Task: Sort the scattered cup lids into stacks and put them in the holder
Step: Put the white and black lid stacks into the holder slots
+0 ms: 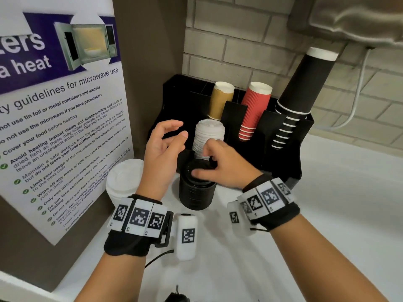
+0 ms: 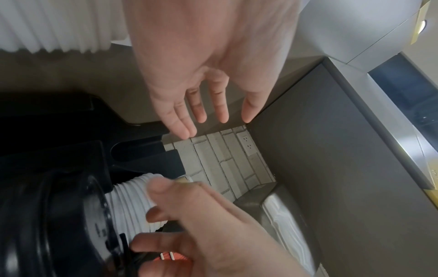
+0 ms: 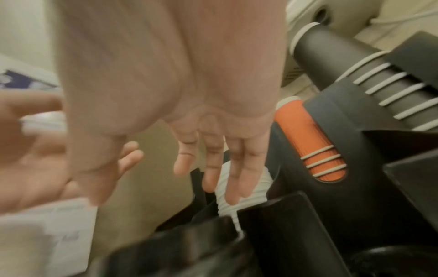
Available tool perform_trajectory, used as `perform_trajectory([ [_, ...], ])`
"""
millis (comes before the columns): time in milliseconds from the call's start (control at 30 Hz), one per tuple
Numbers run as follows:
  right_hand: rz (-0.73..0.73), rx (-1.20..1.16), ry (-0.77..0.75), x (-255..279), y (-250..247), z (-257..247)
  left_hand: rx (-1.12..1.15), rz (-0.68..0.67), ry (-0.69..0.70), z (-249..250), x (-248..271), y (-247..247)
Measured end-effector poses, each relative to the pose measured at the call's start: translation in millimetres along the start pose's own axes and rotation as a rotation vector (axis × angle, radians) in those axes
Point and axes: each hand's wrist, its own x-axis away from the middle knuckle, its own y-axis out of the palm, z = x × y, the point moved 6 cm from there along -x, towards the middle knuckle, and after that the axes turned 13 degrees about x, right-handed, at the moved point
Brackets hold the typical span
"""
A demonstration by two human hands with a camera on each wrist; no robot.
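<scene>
A ribbed stack of white lids (image 1: pixel 209 136) stands in the front left slot of the black holder (image 1: pixel 283 153). Just before it on the counter stands a stack of black lids (image 1: pixel 196 192). My right hand (image 1: pixel 202 162) hovers over the black stack, its straight fingers (image 3: pixel 233 191) touching the side of the white lids (image 3: pixel 239 204) and gripping nothing. My left hand (image 1: pixel 174 131) floats left of the holder, fingers spread and relaxed (image 2: pixel 213 116), empty. A second stack of white lids (image 1: pixel 123 182) stands on the counter under my left wrist.
The holder's rear slots carry tan cups (image 1: pixel 220 99), red cups (image 1: pixel 254 110) and a tall stack of black cups (image 1: pixel 301 90). A microwave-guidelines poster (image 1: pixel 58 127) covers the panel on the left. A brick wall (image 1: pixel 239 40) is behind. White counter (image 1: pixel 327 214) stretches right.
</scene>
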Motion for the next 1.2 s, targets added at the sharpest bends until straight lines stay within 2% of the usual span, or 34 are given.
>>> perform_trajectory([
  [133,-0.035,0.195,0.022,-0.1,22.5,-7.0,-0.015,0.000,0.001,1.1,2.2,-1.5],
  [533,-0.057,0.129,0.038,-5.3,36.7,-4.0,-0.018,-0.003,0.000,2.2,3.2,-0.6],
  [700,-0.004,0.058,0.037,-3.3,28.9,-3.6,-0.021,-0.006,0.008,1.9,3.0,-1.9],
  [833,0.140,-0.135,0.092,2.1,3.3,5.3,-0.072,-0.007,0.026,1.8,3.3,-1.1],
  [933,0.217,-0.422,0.114,7.5,-14.6,11.7,-0.111,-0.130,-0.059,-5.7,5.2,7.5],
  [1000,0.169,-0.588,0.094,12.0,-19.0,9.3,-0.076,-0.290,-0.143,-13.2,11.2,18.3],
  [1067,0.122,-0.699,0.066,16.7,-21.2,5.1,-0.042,-0.394,-0.176,-18.1,16.7,25.3],
  [1133,0.095,-0.744,0.047,19.9,-22.9,4.0,-0.032,-0.443,-0.168,-18.4,20.0,30.1],
  [1200,0.063,-0.765,0.024,21.6,-23.3,3.3,-0.041,-0.428,-0.134,-17.6,19.7,30.2],
])
